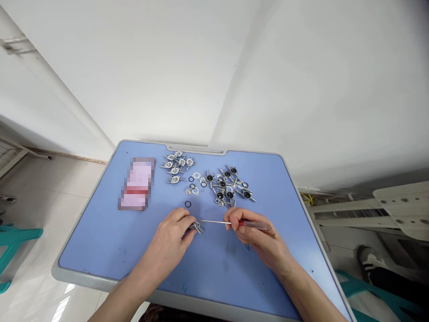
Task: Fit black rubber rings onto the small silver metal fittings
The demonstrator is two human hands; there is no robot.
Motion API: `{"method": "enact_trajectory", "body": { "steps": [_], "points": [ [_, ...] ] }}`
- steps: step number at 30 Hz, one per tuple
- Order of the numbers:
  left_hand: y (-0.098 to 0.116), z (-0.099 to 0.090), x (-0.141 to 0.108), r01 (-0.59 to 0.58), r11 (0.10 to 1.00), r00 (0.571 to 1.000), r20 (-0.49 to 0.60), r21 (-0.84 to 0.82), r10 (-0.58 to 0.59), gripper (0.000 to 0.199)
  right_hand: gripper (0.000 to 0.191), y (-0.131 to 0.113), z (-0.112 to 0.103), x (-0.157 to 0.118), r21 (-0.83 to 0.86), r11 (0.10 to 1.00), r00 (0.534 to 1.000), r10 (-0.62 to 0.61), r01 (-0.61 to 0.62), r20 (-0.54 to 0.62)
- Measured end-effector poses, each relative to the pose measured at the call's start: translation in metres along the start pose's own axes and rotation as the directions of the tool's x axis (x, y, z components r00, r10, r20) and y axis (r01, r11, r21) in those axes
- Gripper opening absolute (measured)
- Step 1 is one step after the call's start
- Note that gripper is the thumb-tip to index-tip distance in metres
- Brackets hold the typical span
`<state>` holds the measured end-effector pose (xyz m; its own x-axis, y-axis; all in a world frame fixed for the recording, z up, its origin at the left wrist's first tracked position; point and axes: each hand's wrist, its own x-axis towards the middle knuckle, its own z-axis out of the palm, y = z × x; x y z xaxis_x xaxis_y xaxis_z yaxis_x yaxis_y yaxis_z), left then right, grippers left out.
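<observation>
My left hand (169,239) pinches a small metal fitting (196,227) with a dark round centre, just above the middle of the blue table top (110,241). My right hand (251,235) grips a red-and-clear-handled screwdriver (217,222), whose thin steel shaft points left, its tip right by the fitting. Beyond my hands lie two loose heaps of similar metal fittings (176,166) (229,185). Flat metal plates (192,191) and black O-rings (188,204) lie between the hands and the heaps.
A pixelated pink-and-white packet (136,183) lies at the table's far left. A grey rim (196,149) edges the table. Teal stools (13,241) stand on the tile floor to both sides. A cream plastic rack (375,210) and a sneakered foot (368,261) show at right.
</observation>
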<state>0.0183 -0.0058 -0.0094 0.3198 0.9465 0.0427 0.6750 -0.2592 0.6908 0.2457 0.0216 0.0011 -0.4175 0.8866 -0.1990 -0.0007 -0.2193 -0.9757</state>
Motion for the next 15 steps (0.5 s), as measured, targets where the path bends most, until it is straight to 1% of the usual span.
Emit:
{"method": "enact_trajectory", "body": {
  "steps": [3, 7, 15],
  "points": [
    [0.0004, -0.0001, 0.0006, 0.003, 1.000, 1.000, -0.002, -0.001, -0.003, 0.016, 0.019, -0.0023, 0.0012, -0.0007, -0.058, 0.997, 0.998, -0.047, 0.049, 0.037],
    [-0.0002, 0.0002, 0.0007, -0.002, 1.000, 1.000, -0.006, 0.003, 0.002, 0.016, 0.019, -0.0030, 0.0023, -0.0002, -0.101, 0.992, 0.995, -0.062, 0.070, 0.080],
    [-0.0022, 0.0010, 0.0000, -0.014, 1.000, 1.000, -0.012, 0.007, 0.014, 0.016, 0.019, -0.0048, 0.0030, -0.0004, -0.140, 0.989, 0.996, -0.042, 0.053, 0.076]
  ]
}}
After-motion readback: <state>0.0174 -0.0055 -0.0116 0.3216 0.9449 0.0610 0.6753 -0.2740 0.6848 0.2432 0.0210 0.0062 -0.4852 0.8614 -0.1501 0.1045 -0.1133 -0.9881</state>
